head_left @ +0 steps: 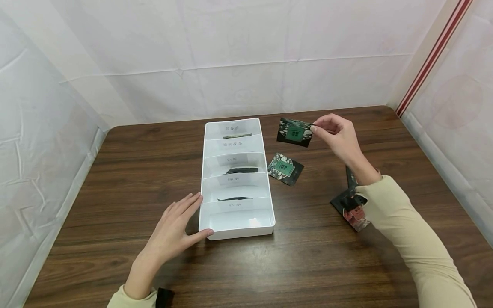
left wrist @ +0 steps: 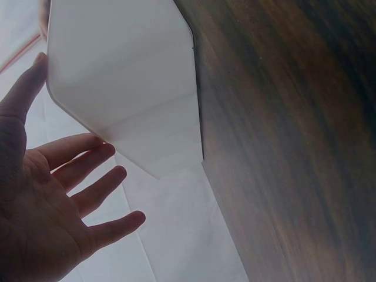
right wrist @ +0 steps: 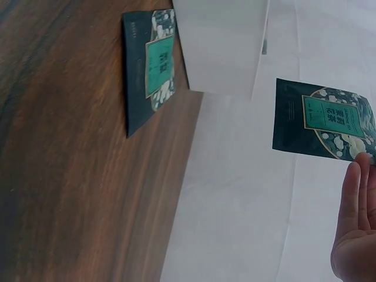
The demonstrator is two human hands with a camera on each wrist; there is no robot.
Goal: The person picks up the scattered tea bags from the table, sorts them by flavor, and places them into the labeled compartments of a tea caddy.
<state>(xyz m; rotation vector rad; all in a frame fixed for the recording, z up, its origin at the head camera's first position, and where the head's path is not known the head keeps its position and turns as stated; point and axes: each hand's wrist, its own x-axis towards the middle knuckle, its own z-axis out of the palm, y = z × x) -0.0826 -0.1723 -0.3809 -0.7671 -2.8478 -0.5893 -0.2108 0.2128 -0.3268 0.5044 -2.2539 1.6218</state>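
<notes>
The green-labelled tea sachet (head_left: 294, 131) is raised off the tabletop (head_left: 154, 162), to the right of the far part of the white divided tray (head_left: 242, 235). The right hand (head_left: 339, 137) pinches it only near one corner, between thumb and fingers, so most of the sachet juts out unsupported. That small hold could let it swivel, droop or slip free, and a drooping edge could snag on the tray's rim or a divider if it were brought over.

The compartments sit close together and their paper labels are small, so a misread label or a loose release could land a sachet in the neighbouring slot.

A second green-labelled sachet (head_left: 286, 169) lies flat right by the tray's right wall; whether they touch I cannot tell. A low pass of the hand could nudge it or push it against the wall.

The left hand (head_left: 173, 231) is spread wide, fingertips on the tray's left side and thumb at the near corner. It steadies without clasping, so a knock from the right might still skew the tray.

Under the right forearm, the red-labelled packet (head_left: 356, 216) is partly hidden; the sleeve or black wrist device (head_left: 352, 200) could drag it.
</notes>
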